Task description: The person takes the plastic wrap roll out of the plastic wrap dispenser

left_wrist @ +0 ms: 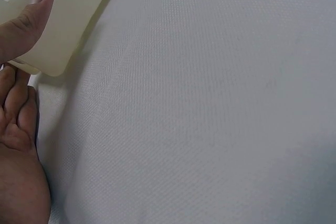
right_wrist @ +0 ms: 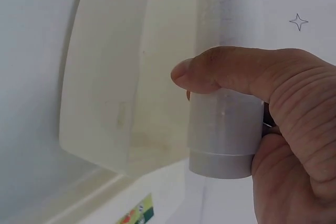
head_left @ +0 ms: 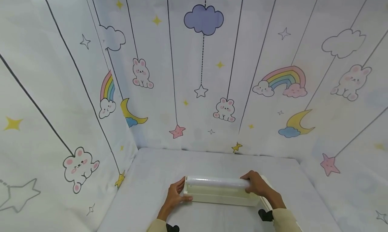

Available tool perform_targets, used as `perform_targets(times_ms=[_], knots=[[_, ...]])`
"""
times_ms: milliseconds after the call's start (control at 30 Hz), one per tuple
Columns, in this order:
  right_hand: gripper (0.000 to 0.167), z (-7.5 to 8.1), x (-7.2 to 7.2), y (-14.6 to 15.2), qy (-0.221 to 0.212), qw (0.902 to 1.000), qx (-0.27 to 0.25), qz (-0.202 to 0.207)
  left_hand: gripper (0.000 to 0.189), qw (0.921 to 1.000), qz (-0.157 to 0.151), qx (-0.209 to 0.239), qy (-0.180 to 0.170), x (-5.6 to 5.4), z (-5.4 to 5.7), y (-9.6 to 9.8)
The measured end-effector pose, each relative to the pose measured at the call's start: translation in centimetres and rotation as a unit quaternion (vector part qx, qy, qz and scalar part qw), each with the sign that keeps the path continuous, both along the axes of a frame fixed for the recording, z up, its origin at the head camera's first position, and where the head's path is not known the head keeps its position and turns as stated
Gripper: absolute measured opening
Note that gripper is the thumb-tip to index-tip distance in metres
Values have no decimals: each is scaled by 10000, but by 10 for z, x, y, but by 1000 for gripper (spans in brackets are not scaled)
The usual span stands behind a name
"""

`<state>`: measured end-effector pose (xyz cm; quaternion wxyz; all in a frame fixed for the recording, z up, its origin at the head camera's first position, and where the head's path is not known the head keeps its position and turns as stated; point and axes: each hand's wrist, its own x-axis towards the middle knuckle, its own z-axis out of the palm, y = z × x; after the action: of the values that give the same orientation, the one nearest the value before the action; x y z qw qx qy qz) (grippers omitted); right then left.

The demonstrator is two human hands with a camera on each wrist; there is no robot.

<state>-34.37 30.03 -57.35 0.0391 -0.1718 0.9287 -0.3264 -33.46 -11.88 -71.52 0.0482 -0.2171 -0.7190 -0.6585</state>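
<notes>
A long roll of clear plastic film [head_left: 216,181] lies along the back of an open cream plastic box [head_left: 222,199]. My left hand [head_left: 175,195] holds the box's left end, thumb at the front and fingers at the back. In the left wrist view that thumb [left_wrist: 34,22] presses on the box's pale wall [left_wrist: 79,14]. My right hand [head_left: 257,184] grips the right end of the roll. Seen from the right wrist, the hand curls around the film roll [right_wrist: 226,124], whose end sticks out below the fingers, beside the box wall [right_wrist: 105,72].
A long white plastic piece [head_left: 266,203] lies at the box's right end, partly hidden by my right arm. It bears a green and yellow label [right_wrist: 137,211]. White cloth covers the table [head_left: 163,161]. Printed curtains [head_left: 194,57] stand behind and at both sides.
</notes>
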Motion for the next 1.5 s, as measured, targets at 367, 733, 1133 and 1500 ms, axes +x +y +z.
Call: perform_targets(times_ms=[367, 733, 1133, 1500], knots=[[50, 7, -6, 9, -5, 10000, -75, -45, 105, 9977, 143, -64, -664, 3, 11, 4], [48, 17, -15, 7, 175, 9998, 10, 14, 109, 9962, 119, -20, -863, 2, 5, 3], [48, 25, -26, 3, 348, 9994, -12, -73, 105, 9989, 41, -161, -444, 6, 12, 1], [50, 30, -30, 2, 501, 9986, -8, -183, 111, 9970, -15, 34, -774, -3, -5, -1]])
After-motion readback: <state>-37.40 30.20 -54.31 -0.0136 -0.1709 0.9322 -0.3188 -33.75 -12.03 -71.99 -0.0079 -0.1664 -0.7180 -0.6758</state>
